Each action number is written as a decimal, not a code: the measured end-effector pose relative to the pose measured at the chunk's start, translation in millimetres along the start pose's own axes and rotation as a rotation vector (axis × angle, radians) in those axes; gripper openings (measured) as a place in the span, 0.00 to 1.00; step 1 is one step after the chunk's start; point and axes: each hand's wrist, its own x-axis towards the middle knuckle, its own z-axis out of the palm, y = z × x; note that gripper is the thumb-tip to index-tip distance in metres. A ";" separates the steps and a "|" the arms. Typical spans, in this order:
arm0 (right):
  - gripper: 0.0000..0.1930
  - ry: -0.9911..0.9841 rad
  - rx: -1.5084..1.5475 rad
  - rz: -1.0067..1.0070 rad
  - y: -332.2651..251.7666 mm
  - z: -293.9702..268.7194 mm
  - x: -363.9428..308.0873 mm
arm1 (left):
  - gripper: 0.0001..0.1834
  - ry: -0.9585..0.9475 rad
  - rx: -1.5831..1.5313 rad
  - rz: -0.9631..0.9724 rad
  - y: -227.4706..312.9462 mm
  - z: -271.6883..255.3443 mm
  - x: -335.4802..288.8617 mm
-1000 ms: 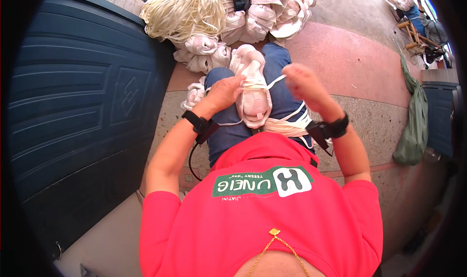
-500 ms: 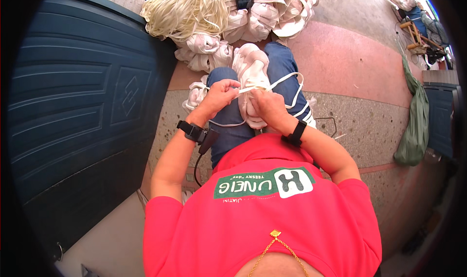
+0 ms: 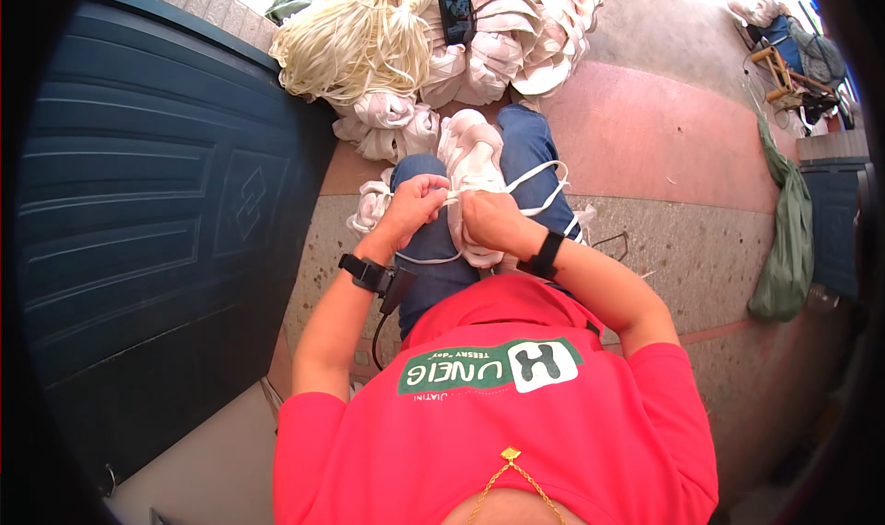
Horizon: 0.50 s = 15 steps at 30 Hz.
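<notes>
1. Pale shoe [image 3: 473,147], lying between the person's knees; left hand [image 3: 410,213] and right hand [image 3: 498,223], each grip pinching the white lace [image 3: 562,176].
2. Floor [image 3: 687,258]: speckled grey and pink bands.
3. Left: dark blue panelled door [image 3: 138,184].
4. Beyond the knees: cream lace bundle [image 3: 355,46], heaped shoes [image 3: 502,59].
5. Right: green bag [image 3: 784,239].

A pale pinkish-white shoe [image 3: 475,147] lies upper-side up between two denim-clad legs [image 3: 533,138], toe pointing away; a flat white lace [image 3: 533,212] crosses it, looping out rightward.
</notes>
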 end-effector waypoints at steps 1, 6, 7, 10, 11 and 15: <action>0.06 0.005 -0.004 0.002 7.9 -3.4 -3.4 | 0.11 0.006 -0.002 -0.002 2.2 0.9 -1.1; 0.12 0.236 2.080 0.249 56.1 -103.3 -69.2 | 0.11 -0.003 -0.031 0.013 1.0 -2.2 -2.1; 0.12 0.628 2.094 0.369 58.6 -128.7 -89.4 | 0.12 -0.011 -0.050 -0.008 -1.6 -2.8 -2.1; 0.10 0.907 2.448 -0.462 103.3 -181.5 -153.0 | 0.12 -0.044 -0.015 -0.030 0.3 3.6 4.6; 0.10 0.893 2.382 -0.566 109.7 -189.9 -167.9 | 0.12 -0.055 0.034 -0.035 0.7 7.2 7.7; 0.08 1.000 2.228 -0.710 111.0 -211.5 -206.3 | 0.12 0.026 0.314 0.205 -2.9 19.4 19.0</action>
